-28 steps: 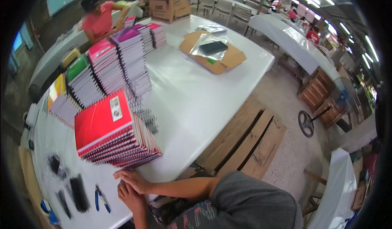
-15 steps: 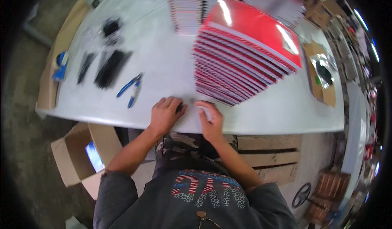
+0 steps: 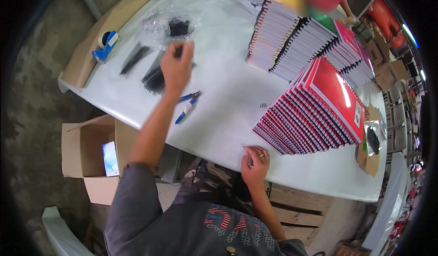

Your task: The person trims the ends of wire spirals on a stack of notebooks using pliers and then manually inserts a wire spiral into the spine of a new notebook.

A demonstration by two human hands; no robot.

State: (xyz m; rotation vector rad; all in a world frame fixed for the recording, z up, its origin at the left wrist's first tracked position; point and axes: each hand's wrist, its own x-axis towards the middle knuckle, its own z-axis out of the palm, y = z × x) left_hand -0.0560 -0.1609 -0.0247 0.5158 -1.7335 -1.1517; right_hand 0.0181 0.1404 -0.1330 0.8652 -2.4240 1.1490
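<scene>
A tape dispenser [image 3: 106, 46] and blue pliers [image 3: 188, 105] lie on the white table [image 3: 223, 114].

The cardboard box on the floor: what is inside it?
The box stands open beside the table. One small blue-white packet shows inside. The bottom is hidden by the walls.

Bright, even daylight falls on the white counter [image 3: 237, 101], which casts only soft, faint shadows, and a glare streak shines on the top red notebook [image 3: 340, 91]. The raised left hand [image 3: 177, 69] is smeared by motion blur. Heavy fisheye distortion bends the counter's edges, and a black vignette rings the frame.
</scene>
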